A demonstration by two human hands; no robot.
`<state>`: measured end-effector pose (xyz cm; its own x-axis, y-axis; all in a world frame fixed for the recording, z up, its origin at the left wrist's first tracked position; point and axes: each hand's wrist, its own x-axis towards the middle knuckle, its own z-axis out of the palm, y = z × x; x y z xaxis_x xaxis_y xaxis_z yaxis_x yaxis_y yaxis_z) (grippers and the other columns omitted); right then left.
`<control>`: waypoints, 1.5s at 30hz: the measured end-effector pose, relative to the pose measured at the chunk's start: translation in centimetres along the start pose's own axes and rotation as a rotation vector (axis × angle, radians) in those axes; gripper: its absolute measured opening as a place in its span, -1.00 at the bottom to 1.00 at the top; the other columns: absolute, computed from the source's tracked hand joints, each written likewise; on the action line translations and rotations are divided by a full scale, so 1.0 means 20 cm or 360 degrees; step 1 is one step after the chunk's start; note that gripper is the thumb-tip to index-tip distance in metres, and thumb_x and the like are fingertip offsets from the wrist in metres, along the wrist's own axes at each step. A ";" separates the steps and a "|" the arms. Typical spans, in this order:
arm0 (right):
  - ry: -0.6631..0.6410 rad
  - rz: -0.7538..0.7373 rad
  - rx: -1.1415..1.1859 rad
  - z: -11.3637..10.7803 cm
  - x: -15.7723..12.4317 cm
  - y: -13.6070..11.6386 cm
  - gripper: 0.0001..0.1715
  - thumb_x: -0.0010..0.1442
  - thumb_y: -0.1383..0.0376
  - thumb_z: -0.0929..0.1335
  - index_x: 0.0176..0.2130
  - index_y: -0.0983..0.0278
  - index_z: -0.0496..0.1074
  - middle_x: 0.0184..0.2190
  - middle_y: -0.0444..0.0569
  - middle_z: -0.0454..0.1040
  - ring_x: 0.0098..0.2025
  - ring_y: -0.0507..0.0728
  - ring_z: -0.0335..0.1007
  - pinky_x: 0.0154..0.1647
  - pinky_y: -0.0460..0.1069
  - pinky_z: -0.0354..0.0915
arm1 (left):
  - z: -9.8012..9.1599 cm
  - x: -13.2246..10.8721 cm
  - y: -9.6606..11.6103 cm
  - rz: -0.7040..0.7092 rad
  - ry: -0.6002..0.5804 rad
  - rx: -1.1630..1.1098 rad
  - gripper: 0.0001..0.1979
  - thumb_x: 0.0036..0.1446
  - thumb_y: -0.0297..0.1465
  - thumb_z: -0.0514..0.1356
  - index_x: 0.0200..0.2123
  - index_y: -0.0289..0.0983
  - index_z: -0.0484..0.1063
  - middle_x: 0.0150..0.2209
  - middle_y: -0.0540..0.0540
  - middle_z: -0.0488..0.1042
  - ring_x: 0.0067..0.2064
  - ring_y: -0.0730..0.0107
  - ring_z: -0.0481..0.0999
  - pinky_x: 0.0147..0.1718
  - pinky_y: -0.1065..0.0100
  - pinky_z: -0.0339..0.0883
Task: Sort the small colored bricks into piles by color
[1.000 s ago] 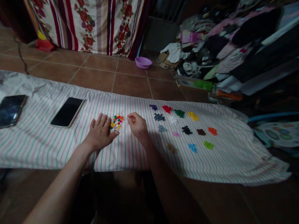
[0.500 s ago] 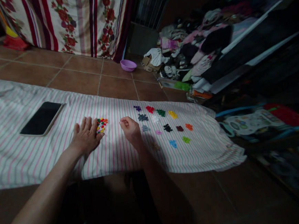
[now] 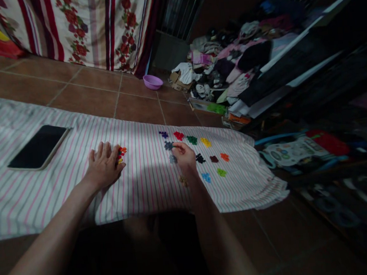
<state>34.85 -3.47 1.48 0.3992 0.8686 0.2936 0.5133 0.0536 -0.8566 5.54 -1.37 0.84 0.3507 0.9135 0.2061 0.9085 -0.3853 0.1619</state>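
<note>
The left hand lies flat, fingers spread, mixed coloured pieces just right of it. The right hand curls beside dark grey pieces; whether it grips any, I cannot tell.

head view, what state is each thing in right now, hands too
Left hand: palm down, fingers slightly spread
Right hand: fingertips pinched together by the dark gray pile; any held piece too small to tell
Mixed-colour pile: partly hidden by left hand
Lime green pile: loosely bunched, apart from other piles
Phone: flat, screen dark
Striped cloth: spread out, wrinkled
Purple bowl: upright on floor
Curtain: hanging
</note>
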 end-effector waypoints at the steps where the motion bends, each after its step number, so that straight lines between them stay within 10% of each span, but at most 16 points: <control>1: 0.0044 0.0048 0.0029 -0.03 0.02 0.01 -0.68 0.02 0.17 0.29 -0.25 0.27 0.46 -0.39 -0.06 0.52 -0.38 0.08 0.44 -0.28 -0.01 0.39 | 0.00 0.00 0.00 0.0002 0.0009 0.0001 -0.41 0.19 -0.11 0.00 0.22 -0.26 0.15 0.26 -0.39 0.18 0.32 -0.23 0.05 0.14 -0.21 0.02; 17: 0.0225 0.0127 -0.0713 -0.46 0.44 0.24 -0.69 -0.01 0.30 0.29 -0.27 0.29 0.53 -0.34 -0.01 0.57 -0.27 0.14 0.48 -0.12 0.03 0.35 | -0.03 0.00 0.04 -0.0089 -0.0188 0.0089 -0.38 0.23 -0.17 -0.01 0.28 -0.34 0.09 0.30 -0.39 0.10 0.35 -0.18 -0.03 0.20 -0.13 -0.05; 29: 0.0122 0.0184 -0.1140 -0.43 0.59 0.28 -0.65 0.02 0.36 0.26 -0.23 0.30 0.55 -0.30 0.03 0.60 -0.20 0.18 0.52 -0.10 0.02 0.36 | -0.02 -0.02 0.03 -0.0095 -0.0226 0.0011 -0.37 0.24 -0.14 -0.05 0.29 -0.34 0.08 0.32 -0.38 0.07 0.36 -0.15 -0.04 0.22 -0.15 -0.07; 45: 0.0143 0.0056 -0.0795 -0.36 0.53 0.20 -0.65 0.07 0.22 0.30 -0.21 0.31 0.56 -0.26 0.05 0.60 -0.20 0.18 0.51 -0.08 0.05 0.36 | -0.01 -0.02 0.01 -0.0094 -0.0229 0.0003 -0.36 0.24 -0.14 -0.05 0.29 -0.37 0.05 0.32 -0.37 0.07 0.36 -0.11 -0.02 0.23 -0.11 -0.06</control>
<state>46.70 2.38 4.18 0.4753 0.8185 0.3228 0.7904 -0.2360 -0.5654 5.57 -1.85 1.04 0.3254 0.9439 0.0559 0.9288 -0.3302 0.1681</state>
